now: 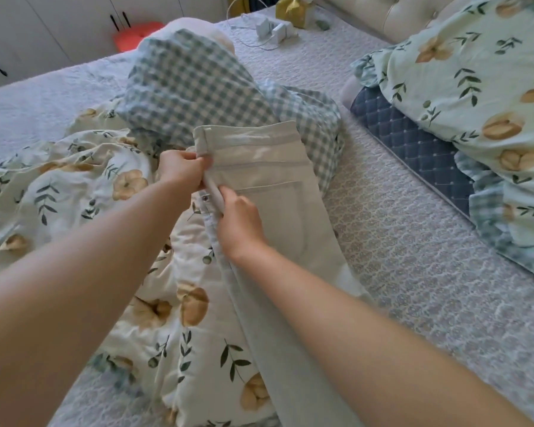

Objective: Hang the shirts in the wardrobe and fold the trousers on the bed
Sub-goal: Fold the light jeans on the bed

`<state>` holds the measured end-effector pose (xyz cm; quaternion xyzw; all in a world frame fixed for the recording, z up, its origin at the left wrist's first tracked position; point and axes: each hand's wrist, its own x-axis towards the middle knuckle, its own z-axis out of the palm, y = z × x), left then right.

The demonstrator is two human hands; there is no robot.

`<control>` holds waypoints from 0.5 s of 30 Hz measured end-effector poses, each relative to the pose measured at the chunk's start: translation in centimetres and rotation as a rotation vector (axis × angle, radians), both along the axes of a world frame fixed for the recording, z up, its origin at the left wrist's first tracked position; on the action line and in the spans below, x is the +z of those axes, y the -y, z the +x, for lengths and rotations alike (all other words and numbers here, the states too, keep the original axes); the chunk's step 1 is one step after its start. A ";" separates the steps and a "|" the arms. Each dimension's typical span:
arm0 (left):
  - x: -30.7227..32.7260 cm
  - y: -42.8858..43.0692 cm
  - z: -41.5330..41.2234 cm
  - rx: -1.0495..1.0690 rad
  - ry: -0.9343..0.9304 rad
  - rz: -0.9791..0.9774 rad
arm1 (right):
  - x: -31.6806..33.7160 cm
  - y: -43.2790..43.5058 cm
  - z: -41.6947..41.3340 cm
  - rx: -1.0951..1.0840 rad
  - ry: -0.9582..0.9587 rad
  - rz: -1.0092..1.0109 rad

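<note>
A crumpled floral quilt [167,303], cream with tan blooms and green leaves, fills the view from 7 to 9 o'clock. At its 12 o'clock edge a blue-and-white checked cover [191,87] is heaped up. At 2 o'clock a floral pillow [475,87] lies on a navy quilted cushion [413,143]. Near 12 o'clock sit two white chargers [273,27] with a trailing cable, a yellow box [293,10] just beyond them, and a tufted cream headboard [383,13] at 1 o'clock. An orange-red object [138,33] shows at 11 o'clock.
</note>
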<state>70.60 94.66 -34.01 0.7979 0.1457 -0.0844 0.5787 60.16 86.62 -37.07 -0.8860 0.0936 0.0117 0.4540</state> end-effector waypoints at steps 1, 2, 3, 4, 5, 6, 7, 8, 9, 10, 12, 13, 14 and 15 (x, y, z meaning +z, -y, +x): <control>-0.8 -0.5 0.2 0.012 -0.029 0.023 | -0.7 -0.5 -0.1 0.015 -0.033 0.005; -1.6 -1.0 0.1 0.023 -0.056 0.042 | -1.4 -0.7 -0.4 0.039 -0.071 0.015; -2.4 -1.4 0.0 0.033 -0.075 0.053 | -2.0 -0.7 -0.8 0.063 -0.101 0.027; -2.9 -1.6 -0.2 0.045 -0.084 0.056 | -2.5 -0.5 -1.1 0.082 -0.116 0.028; -3.5 -1.9 -0.3 0.058 -0.087 0.054 | -2.8 -0.2 -1.5 0.096 -0.118 0.014; -3.8 -2.0 -0.4 0.070 -0.089 0.047 | -3.1 0.2 -2.0 0.106 -0.109 -0.005; -4.0 -2.1 -0.4 0.079 -0.088 0.033 | -3.4 0.8 -2.7 0.110 -0.100 -0.017; -4.1 -2.2 -0.4 0.087 -0.089 0.024 | -3.6 1.5 -3.6 0.112 -0.095 -0.020; -4.1 -2.2 -0.3 0.092 -0.093 0.025 | -3.9 2.4 -4.5 0.111 -0.098 -0.023; -3.9 -2.2 -0.4 0.095 -0.102 0.035 | -4.2 3.3 -5.6 0.103 -0.109 -0.028; -3.7 -1.9 -0.4 0.099 -0.102 0.048 | -4.7 5.4 -7.9 0.075 -0.138 -0.041; -3.6 -1.8 -0.4 0.100 -0.097 0.056 | -4.8 6.5 -9.1 0.072 -0.155 -0.069; -3.4 -1.7 -0.5 0.105 -0.088 0.067 | -4.9 7.6 -10.3 0.082 -0.179 -0.133; -3.2 -1.6 -0.5 0.118 -0.077 0.082 | -5.1 8.6 -11.5 0.094 -0.205 -0.226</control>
